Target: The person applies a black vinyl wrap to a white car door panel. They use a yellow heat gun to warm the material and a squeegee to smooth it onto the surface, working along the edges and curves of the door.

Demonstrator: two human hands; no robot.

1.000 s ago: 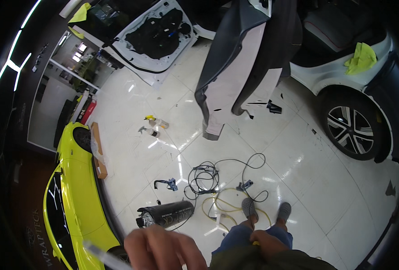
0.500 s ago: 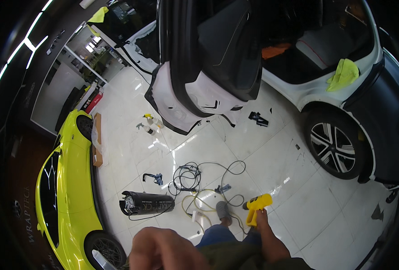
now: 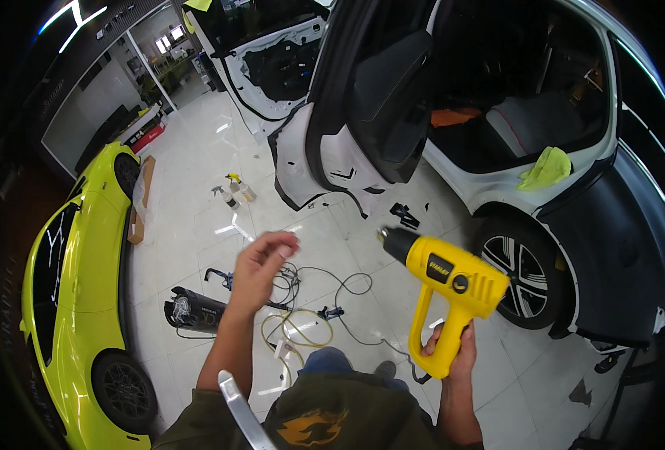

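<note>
My right hand [image 3: 452,349] is wrapped round the handle of a yellow heat gun [image 3: 460,277], raised in front of me. Its black and metal nozzle points to the upper left, and a dark cord leaves the base of the handle. My left hand [image 3: 261,270] is lifted over the floor, fingers curled with the thumb close against them; nothing shows in it. Ahead stands a white car with its doors open, including a rear door [image 3: 385,105] with a bare lilac-white lower panel [image 3: 347,165]. A yellow-green cloth [image 3: 546,169] lies on the body above the rear wheel [image 3: 516,274].
Looped cables [image 3: 295,326] and a black cylinder [image 3: 195,309] lie on the tiled floor. Spray bottles [image 3: 229,196] and black parts [image 3: 404,216] are farther off. A yellow-green car [image 3: 85,270] stands at left. A silver bar [image 3: 241,409] shows close to the lower edge.
The heat gun has come up from beside my leg to in front of me, in my right hand. My left hand has moved forward and up from the lower edge. The view has shifted.
</note>
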